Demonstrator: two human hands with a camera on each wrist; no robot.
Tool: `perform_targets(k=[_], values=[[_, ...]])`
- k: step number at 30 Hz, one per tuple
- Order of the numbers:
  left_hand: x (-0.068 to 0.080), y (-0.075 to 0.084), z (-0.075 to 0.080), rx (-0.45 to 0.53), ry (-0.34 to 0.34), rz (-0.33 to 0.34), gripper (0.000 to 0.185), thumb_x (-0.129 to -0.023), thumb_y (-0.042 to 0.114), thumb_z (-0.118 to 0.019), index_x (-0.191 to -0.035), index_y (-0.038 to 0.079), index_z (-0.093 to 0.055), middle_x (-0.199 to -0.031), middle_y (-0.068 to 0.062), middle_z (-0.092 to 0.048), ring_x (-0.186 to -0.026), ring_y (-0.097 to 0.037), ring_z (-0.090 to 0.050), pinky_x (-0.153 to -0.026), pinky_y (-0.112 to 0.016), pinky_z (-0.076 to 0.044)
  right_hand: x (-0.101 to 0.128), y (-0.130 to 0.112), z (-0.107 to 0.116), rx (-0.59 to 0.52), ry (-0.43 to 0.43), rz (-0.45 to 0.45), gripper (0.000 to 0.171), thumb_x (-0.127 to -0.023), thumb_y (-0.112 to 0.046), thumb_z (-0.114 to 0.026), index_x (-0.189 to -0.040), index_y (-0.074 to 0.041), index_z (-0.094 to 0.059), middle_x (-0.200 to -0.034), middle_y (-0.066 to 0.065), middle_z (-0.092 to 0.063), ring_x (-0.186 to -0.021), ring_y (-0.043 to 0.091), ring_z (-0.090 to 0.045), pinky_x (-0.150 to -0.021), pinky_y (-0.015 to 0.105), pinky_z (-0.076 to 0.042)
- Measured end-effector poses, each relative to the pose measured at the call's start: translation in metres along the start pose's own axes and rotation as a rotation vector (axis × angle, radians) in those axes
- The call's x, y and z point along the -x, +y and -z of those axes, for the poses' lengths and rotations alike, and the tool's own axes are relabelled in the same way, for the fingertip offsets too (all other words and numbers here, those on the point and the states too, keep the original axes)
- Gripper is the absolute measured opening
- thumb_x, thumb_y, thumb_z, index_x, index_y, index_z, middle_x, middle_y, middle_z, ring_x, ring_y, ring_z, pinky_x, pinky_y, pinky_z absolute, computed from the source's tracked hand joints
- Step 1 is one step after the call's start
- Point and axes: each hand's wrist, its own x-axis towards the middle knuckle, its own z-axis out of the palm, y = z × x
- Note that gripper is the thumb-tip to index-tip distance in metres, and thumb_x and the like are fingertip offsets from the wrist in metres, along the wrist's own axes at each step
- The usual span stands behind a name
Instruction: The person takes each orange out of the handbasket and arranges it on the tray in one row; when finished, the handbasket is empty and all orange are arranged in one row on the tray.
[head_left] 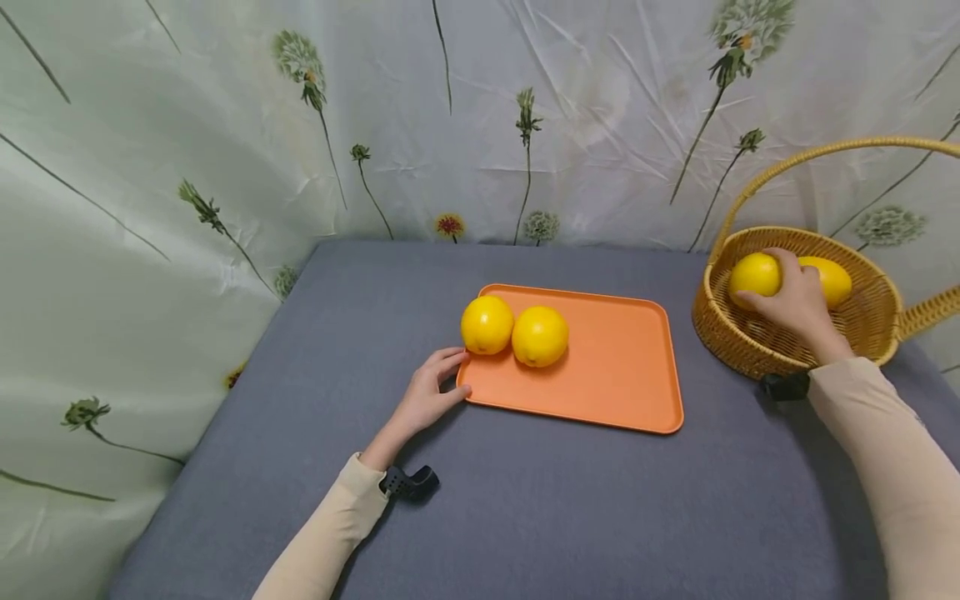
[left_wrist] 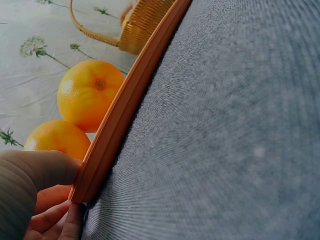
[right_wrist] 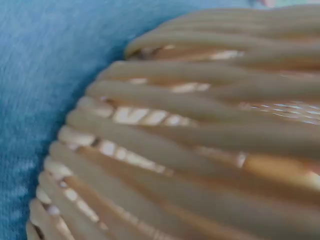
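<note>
Two round oranges [head_left: 487, 325] sit side by side in the left part of an orange tray [head_left: 600, 367]. My left hand [head_left: 429, 392] holds that tray by its near left corner, thumb at the front edge and fingers along the left side; the left wrist view shows the thumb [left_wrist: 55, 167] against the rim. Inside the wicker basket [head_left: 738, 354] at the right, my right hand [head_left: 798, 304] grips another orange [head_left: 753, 279]. Beside this hand, partly hidden behind it, lies an oblong yellow fruit [head_left: 828, 282]. Basket weave fills most of the right wrist view, hiding the right hand's fingers.
The basket's tall arched handle [head_left: 825, 152] rises over its opening. A grey-blue cloth [head_left: 525, 500] covers the table. Behind and to the left hangs a pale curtain [head_left: 600, 125] printed with dandelions. Each wrist wears a black camera strap [head_left: 408, 483].
</note>
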Motion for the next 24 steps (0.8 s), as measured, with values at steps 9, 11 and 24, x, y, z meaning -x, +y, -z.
perform_targets(k=[9,11,24], values=[[0.004,0.034,0.008,-0.007,-0.003,0.012,0.047,-0.081,-0.007,-0.064,-0.124,-0.018,-0.049,-0.130,-0.034,-0.045,-0.118,-0.044,-0.053,-0.102,-0.049,-0.043,0.010,-0.006,0.017,-0.108,-0.039,-0.045,0.078,-0.087,-0.034,-0.060,-0.144,0.003,-0.022,-0.134,0.035,-0.033,-0.103,0.043,-0.039,-0.075,0.038,-0.034],[0.004,0.035,0.008,-0.008,-0.003,0.011,0.047,-0.081,-0.007,-0.064,-0.124,-0.019,-0.049,-0.130,-0.034,-0.046,-0.118,-0.044,-0.053,-0.102,-0.049,-0.043,0.012,-0.007,0.020,-0.129,-0.048,-0.085,0.078,-0.087,-0.037,-0.059,-0.144,-0.002,-0.021,-0.136,0.033,-0.031,-0.099,0.034,-0.040,-0.073,0.028,-0.034],[0.000,-0.001,-0.001,0.008,0.007,0.010,0.049,-0.082,0.002,-0.068,-0.127,-0.009,-0.052,-0.132,-0.024,-0.048,-0.119,-0.036,-0.055,-0.103,-0.046,-0.044,0.035,-0.016,0.031,-0.379,-0.079,-0.162,0.053,-0.090,-0.030,-0.059,-0.129,-0.042,-0.024,-0.106,-0.024,-0.029,-0.086,-0.007,-0.041,-0.061,0.010,-0.049]])
